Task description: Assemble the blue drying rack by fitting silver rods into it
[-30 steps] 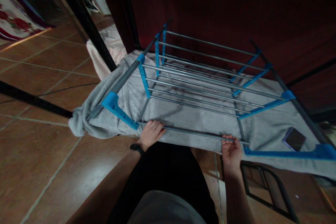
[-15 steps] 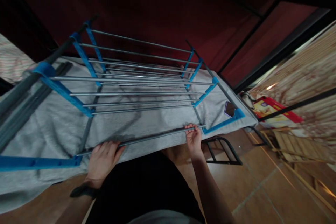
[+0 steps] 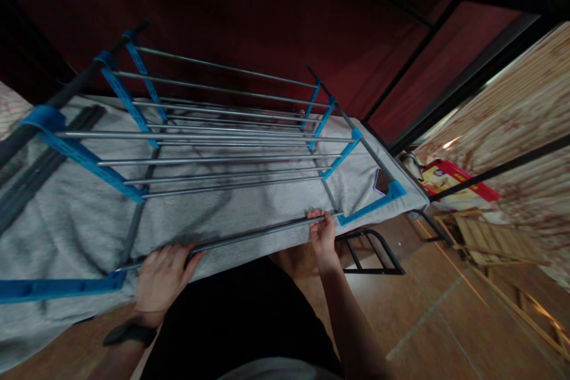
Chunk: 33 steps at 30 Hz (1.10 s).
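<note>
A grey metal tube [image 3: 253, 235] lies across the near edge of a grey blanket. My left hand [image 3: 161, 278] is wrapped over the tube near its left end, palm down. Close to the tube's right end, my right hand [image 3: 321, 235] holds it from below, fingers curled around it. The tube's ends are at a blue plastic arm [image 3: 57, 288] on the left and another blue arm [image 3: 374, 208] on the right; whether they are seated there I cannot tell. Behind stands a rack of metal rods with blue plastic brackets [image 3: 103, 170].
The blanket [image 3: 249, 205] covers a bed-like surface. A phone-like dark object [image 3: 382, 183] lies at its right. Black metal bars [image 3: 371, 252] stand beside the near edge. On the right are a red and yellow box [image 3: 458, 181] and a wooden folding chair [image 3: 494, 240].
The view has shifted slightly, so the rack appears a little further left. Both hands keep their hold on the tube, with little visible change between them.
</note>
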Available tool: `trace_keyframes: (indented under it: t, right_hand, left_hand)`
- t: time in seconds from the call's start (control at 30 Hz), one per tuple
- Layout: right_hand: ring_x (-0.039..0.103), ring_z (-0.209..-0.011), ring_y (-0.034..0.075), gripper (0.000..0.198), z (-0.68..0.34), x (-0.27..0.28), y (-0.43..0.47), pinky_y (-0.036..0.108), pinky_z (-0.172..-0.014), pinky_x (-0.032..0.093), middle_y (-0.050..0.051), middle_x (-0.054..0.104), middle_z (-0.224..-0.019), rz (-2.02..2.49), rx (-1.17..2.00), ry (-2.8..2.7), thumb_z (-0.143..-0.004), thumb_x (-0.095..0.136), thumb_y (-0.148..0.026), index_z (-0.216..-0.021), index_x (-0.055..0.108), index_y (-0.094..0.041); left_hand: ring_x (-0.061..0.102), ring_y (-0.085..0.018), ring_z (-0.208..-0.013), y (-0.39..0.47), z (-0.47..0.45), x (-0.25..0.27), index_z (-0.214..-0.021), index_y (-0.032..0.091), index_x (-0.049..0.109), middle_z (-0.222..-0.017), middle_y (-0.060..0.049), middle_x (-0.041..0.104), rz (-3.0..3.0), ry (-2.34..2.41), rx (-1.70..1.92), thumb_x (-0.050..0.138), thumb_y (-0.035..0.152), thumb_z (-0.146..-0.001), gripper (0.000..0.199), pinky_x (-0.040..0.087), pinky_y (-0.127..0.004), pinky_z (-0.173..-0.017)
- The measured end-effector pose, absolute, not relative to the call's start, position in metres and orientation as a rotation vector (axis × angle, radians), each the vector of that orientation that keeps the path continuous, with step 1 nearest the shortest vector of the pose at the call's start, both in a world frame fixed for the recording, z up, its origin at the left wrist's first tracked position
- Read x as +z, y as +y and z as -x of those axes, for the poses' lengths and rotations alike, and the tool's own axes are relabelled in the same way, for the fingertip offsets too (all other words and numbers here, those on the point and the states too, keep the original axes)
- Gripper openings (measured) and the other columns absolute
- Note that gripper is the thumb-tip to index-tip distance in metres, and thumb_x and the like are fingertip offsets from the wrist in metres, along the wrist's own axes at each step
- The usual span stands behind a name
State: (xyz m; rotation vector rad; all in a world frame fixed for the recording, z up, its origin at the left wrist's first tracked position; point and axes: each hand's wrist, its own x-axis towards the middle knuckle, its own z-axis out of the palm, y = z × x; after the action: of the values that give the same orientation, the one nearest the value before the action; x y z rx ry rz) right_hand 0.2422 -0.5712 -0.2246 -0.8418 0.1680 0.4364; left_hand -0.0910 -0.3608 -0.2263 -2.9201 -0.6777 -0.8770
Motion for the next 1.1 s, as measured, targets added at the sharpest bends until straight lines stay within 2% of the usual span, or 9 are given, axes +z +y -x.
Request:
trace_keyframes:
  t: [0.13, 0.3, 0.47, 0.87, 1.1]
  right_hand:
    - [0.068, -0.068, 0.012, 0.011, -0.244, -0.222, -0.576, 0.031, -0.084, 0.058, -0.003, 0.069, -0.071, 0.879, 0.503, 0.258, -0.082, 0.057, -0.013, -0.077, 0.058, -0.022]
    - [0.07, -0.071, 0.014, 0.011, -0.246, -0.224, -0.586, 0.03, -0.079, 0.06, -0.001, 0.072, -0.075, 0.959, 0.592, 0.2, -0.081, 0.061, -0.01, -0.081, 0.06, -0.021]
    - [0.07, -0.075, 0.014, 0.005, -0.24, -0.226, -0.591, 0.029, -0.079, 0.059, 0.0, 0.074, -0.079, 1.003, 0.587, 0.199, -0.082, 0.065, -0.018, -0.085, 0.062, -0.02]
    - [0.071, -0.079, 0.013, 0.014, -0.232, -0.225, -0.593, 0.029, -0.082, 0.057, 0.001, 0.074, -0.082, 1.045, 0.551, 0.183, -0.078, 0.07, -0.027, -0.087, 0.061, -0.02]
    - [0.072, -0.086, 0.016, 0.02, -0.229, -0.225, -0.596, 0.032, -0.086, 0.057, 0.0, 0.074, -0.085, 1.078, 0.522, 0.145, -0.076, 0.074, -0.032, -0.089, 0.062, -0.021]
  left_hand:
    - [0.063, -0.027, -0.076, -0.36, 0.091, -0.226, -0.091, 0.022, 0.065, -0.079, -0.008, 0.068, 2.939, -0.691, -0.846, 0.05, 0.046, -0.093, 0.028, 0.042, -0.04, -0.069]
    - [0.062, -0.027, -0.075, -0.361, 0.092, -0.227, -0.092, 0.021, 0.064, -0.08, -0.008, 0.068, 2.906, -0.653, -0.801, 0.046, 0.044, -0.095, 0.029, 0.042, -0.041, -0.07]
    - [0.06, -0.028, -0.078, -0.362, 0.091, -0.227, -0.091, 0.022, 0.064, -0.084, -0.009, 0.067, 2.875, -0.617, -0.776, 0.046, 0.044, -0.096, 0.029, 0.041, -0.04, -0.07]
    - [0.058, -0.027, -0.083, -0.36, 0.094, -0.231, -0.097, 0.023, 0.064, -0.09, -0.007, 0.068, 2.901, -0.573, -0.777, 0.04, 0.038, -0.098, 0.028, 0.039, -0.04, -0.072]
    - [0.056, -0.025, -0.08, -0.359, 0.094, -0.235, -0.096, 0.02, 0.065, -0.089, -0.007, 0.066, 2.779, -0.509, -0.765, 0.056, 0.037, -0.094, 0.019, 0.038, -0.038, -0.071]
